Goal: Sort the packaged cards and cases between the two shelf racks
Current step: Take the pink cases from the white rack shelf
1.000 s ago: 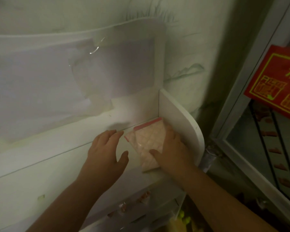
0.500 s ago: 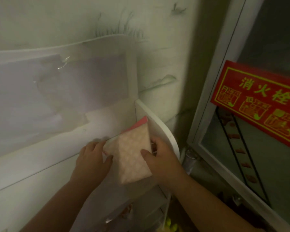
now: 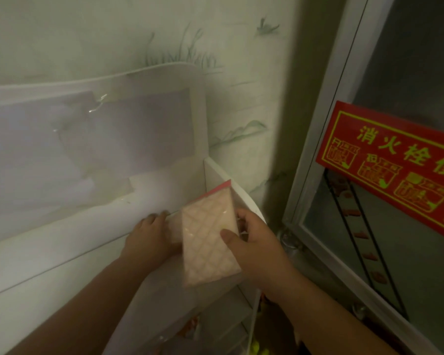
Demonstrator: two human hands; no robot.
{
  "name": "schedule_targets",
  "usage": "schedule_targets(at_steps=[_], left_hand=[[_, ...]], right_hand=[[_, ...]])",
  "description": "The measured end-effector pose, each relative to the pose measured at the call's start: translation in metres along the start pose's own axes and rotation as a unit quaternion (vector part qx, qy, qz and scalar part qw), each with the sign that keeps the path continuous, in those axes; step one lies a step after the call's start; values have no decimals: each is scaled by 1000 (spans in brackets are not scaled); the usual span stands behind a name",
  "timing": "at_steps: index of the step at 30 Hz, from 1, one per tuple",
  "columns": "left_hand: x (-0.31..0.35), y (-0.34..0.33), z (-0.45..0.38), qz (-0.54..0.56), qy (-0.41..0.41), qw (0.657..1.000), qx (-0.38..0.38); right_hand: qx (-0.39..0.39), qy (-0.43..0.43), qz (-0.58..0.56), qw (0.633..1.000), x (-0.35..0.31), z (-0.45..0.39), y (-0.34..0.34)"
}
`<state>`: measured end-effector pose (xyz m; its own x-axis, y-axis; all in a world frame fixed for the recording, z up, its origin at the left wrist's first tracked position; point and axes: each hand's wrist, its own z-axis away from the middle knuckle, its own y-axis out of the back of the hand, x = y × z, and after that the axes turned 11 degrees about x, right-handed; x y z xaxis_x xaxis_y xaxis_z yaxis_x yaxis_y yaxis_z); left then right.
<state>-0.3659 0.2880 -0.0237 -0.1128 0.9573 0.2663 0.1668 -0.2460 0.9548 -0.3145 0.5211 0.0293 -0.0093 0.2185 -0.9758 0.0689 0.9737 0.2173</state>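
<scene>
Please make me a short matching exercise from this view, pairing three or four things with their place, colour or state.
Things:
1. pink quilted package
2. right hand
3. left hand
4. red sign

Descriptions:
A. fixed on the glass-fronted cabinet at the right
B. partly hidden behind the package, on the white shelf
C. lifted off the shelf, red strip along its top edge
D. grips the package's right edge, thumb on its front

Pairs: 1-C, 2-D, 3-B, 4-A
</scene>
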Motion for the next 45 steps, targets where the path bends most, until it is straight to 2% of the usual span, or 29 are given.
schedule_targets(at_steps=[6,10,12,15,18,23,26,28,30,34,39,43,45], left_hand=[[-4,0,2,18,49,998,-27],[-5,4,17,62,72,995,15],[-8,4,23,37,76,996,16],[-10,3,28,1,90,996,-6],[-8,5,25,5,97,995,-10],[-13,18,21,13,145,988,-59],[-15,23,27,62,135,989,-25],[-19,27,35,182,155,971,22],[-17,35,47,305,190,931,63],[-20,54,64,437,258,852,127],[-31,80,90,480,289,801,210],[-42,97,113,444,310,800,258],[-48,107,127,425,327,804,259]], right_hand=[[8,-2,-26,1000,1,2,-2],[9,-5,-40,999,2,4,-4],[6,-4,-35,999,1,4,-5],[0,0,-40,999,1,5,-7],[-5,-2,-48,999,2,5,-9],[3,-5,-60,998,8,6,-12],[5,-13,-66,998,11,7,-10],[6,-15,-71,997,13,5,-10],[6,-12,-78,997,14,3,-11],[-3,-24,-130,991,16,-3,-18],[-26,-30,-178,983,17,-5,-36],[-53,-40,-192,979,9,3,-56],[-67,-39,-198,977,5,11,-66]])
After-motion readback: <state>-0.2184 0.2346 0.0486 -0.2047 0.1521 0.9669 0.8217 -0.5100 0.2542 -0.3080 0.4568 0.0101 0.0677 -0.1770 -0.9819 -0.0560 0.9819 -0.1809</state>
